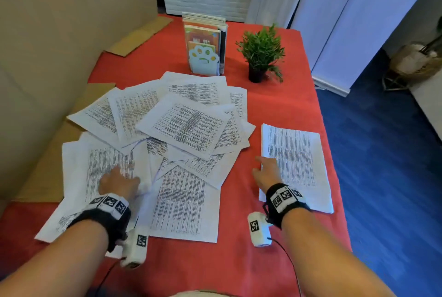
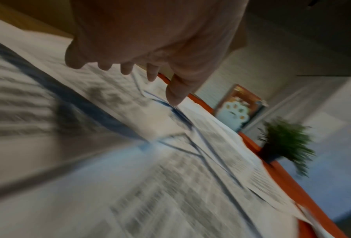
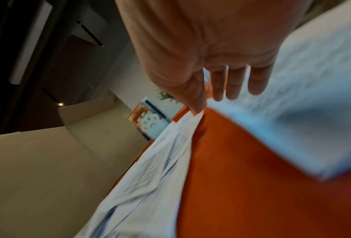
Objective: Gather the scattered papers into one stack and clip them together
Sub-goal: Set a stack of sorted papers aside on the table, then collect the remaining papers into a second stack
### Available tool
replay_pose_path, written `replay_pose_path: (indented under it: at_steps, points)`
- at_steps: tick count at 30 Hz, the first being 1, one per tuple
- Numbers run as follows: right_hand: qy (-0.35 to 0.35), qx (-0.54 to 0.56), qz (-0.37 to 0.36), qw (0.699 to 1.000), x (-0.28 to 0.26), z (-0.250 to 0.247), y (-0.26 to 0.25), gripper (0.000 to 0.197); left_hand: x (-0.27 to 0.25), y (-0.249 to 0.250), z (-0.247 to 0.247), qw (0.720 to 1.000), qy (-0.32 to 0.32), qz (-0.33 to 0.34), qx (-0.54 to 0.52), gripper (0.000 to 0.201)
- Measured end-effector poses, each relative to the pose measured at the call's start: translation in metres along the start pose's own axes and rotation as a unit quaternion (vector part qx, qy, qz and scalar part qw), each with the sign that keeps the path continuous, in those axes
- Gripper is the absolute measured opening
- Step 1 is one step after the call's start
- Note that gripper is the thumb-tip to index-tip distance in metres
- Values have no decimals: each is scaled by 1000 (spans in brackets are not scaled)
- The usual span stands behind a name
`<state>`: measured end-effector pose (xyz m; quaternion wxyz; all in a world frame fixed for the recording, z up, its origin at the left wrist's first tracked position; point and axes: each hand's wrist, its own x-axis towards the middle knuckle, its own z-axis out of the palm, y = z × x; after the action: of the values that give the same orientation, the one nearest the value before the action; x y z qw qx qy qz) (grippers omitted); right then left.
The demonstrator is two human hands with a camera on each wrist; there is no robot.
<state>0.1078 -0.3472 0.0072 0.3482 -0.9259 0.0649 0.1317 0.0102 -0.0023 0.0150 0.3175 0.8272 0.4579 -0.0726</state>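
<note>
My left hand [image 1: 118,183] lies on the nearest white printed sheet [image 1: 100,167] of the scattered papers [image 1: 167,134], fingers relaxed, gripping nothing. My right hand [image 1: 266,171] rests flat, fingers straight, at the left edge of the small squared stack [image 1: 296,165] on the red tablecloth [image 1: 275,100].

Judgement: slide loose sheets rightward one at a time, keeping the stack pinned.

Beyond: blue paw-shaped file holder [image 1: 203,57], potted green plant [image 1: 262,53]. No clip visible. The right wrist view alone shows the stack's edge thickness; both wrist views are blurred.
</note>
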Motion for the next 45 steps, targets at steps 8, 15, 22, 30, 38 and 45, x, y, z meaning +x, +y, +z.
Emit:
replay_pose_path:
  at_steps: [8,15,22,30,38,45]
  points:
    - [17,102,61,993,-17,64,-38,45,55,-67,-54,990,25,-139,-17,87]
    - [53,155,112,980,-12,89,-63,54,72,-88,-70,994,29,-104,-31,86]
    - [59,214,117,968,2,112,-91,71,72,-88,-59,994,-4,-27,-103,105]
    - [26,158,66,985,-2,110,-92,73,77,-90,-47,968,-101,161,-163,99]
    - [-10,67,31,997,-44,107,-64,73,40,-109,-42,967,-171,131,-132,79]
    - [119,-148,38,981,-74,112,-66,72,30,-124,-31,974,-130,139,-124,49]
